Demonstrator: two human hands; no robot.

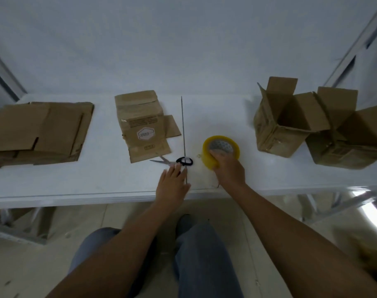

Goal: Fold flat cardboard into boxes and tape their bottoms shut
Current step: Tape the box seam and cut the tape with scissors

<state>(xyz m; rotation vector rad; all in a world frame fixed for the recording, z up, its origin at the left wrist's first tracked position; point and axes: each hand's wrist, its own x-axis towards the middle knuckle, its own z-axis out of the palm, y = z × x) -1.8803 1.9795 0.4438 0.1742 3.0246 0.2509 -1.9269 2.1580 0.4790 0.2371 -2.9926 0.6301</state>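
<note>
1. Beyond my fingertips I see a flat cardboard sheet point(143, 125) on the white table point(97, 181), a stack of flat cardboard point(37, 132) well to their left, and two folded boxes point(288, 121) (flaps up) to their right.
2. The scissors point(172, 161) lie crosswise, blades toward the stack, black handles just at my left fingertips.
3. My left hand point(173, 183) lies flat, fingers straight, touching the handles.
4. My right hand point(228, 168) grips the yellow tape roll point(220, 150), which is tilted on the table.
</note>
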